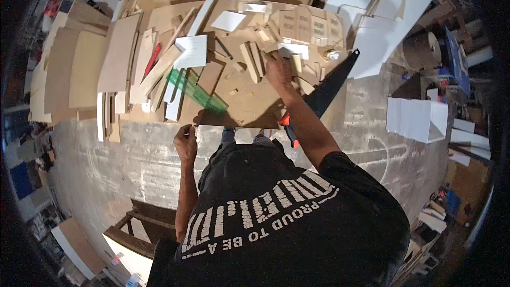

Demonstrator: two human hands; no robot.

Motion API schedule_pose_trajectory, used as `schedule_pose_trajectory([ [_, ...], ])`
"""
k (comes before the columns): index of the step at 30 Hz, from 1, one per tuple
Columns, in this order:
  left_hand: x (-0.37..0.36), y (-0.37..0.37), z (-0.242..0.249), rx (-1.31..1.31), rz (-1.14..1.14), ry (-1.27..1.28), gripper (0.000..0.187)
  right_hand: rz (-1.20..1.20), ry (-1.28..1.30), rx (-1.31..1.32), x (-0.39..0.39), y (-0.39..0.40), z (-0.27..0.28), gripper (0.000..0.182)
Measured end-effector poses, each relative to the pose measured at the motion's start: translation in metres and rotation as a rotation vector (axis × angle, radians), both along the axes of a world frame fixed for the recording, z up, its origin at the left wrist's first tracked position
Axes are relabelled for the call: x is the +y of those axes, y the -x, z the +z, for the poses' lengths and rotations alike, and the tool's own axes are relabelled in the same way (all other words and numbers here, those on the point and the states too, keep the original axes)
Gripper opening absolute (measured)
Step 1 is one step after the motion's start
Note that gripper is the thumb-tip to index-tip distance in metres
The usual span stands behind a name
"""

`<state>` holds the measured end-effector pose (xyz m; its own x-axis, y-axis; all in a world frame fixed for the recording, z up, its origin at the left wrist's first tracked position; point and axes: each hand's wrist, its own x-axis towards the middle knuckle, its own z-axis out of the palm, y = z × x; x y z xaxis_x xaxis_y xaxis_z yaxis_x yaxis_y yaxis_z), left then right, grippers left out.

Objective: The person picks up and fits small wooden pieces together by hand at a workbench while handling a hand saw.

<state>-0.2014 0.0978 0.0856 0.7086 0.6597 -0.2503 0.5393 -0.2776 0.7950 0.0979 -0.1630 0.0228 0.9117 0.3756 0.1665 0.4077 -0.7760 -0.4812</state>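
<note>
My right hand (279, 74) reaches over the workbench (249, 109), its fingers bent down among short wood strips. Next to it on the left lie two wood strips (252, 61), and a wood block (268, 33) sits just beyond the fingertips. A white piece (295, 49) lies to its right. Under my right forearm a handsaw (332, 85) with a dark blade and an orange-black handle hangs over the near edge. My left hand (186, 142) is in front of that edge with its fingers curled together; what either hand holds, I cannot tell.
A transparent green strip (196, 91), a red tool (152, 59) and white panels (191, 51) lie on the bench's left part. Boards (119, 56) lean at its left end, white sheets (372, 37) at its right. A white box (417, 119) stands on the concrete floor (366, 143).
</note>
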Motion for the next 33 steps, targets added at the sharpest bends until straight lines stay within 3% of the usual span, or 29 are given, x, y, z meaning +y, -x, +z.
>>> schedule_pose_trajectory([
  [6,0.0,0.01,-0.009,-0.072,0.009,-0.007,0.028,-0.19,0.068,0.246,0.011,-0.001,0.02,0.039],
  [7,0.003,0.012,-0.012,-0.055,0.013,-0.018,0.028,-0.223,-0.084,0.013,0.015,0.012,0.028,0.029],
  [10,0.0,0.015,-0.009,-0.042,0.04,0.015,0.028,-0.051,-0.339,-0.177,0.032,0.02,0.02,0.023],
  [14,-0.002,0.009,-0.01,-0.034,0.012,0.018,0.029,-0.088,-0.121,0.102,0.046,0.02,-0.003,0.022],
  [18,-0.008,0.0,-0.002,-0.095,-0.044,-0.016,0.031,-0.064,-0.225,0.066,0.026,0.024,0.029,0.021],
  [21,-0.01,-0.001,-0.006,-0.116,-0.025,0.053,0.032,-0.097,-0.282,-0.198,-0.016,0.027,0.018,0.024],
  [23,-0.012,-0.001,-0.006,-0.091,-0.023,0.032,0.031,-0.262,-0.286,-0.204,-0.068,0.029,0.0,0.025],
  [25,-0.015,0.001,-0.007,-0.081,-0.019,0.021,0.03,-0.496,-0.007,-0.073,-0.123,0.024,-0.015,0.03],
  [27,-0.019,0.001,-0.011,-0.086,-0.024,0.02,0.029,-0.577,0.143,0.005,-0.15,0.023,0.012,0.038],
  [31,-0.029,0.0,-0.021,-0.042,-0.064,0.009,0.027,-0.398,0.271,-0.065,-0.162,0.008,0.009,0.047],
  [33,-0.036,-0.004,-0.015,-0.056,-0.063,0.031,0.027,-0.342,0.304,0.052,-0.16,-0.005,0.0,0.045],
])
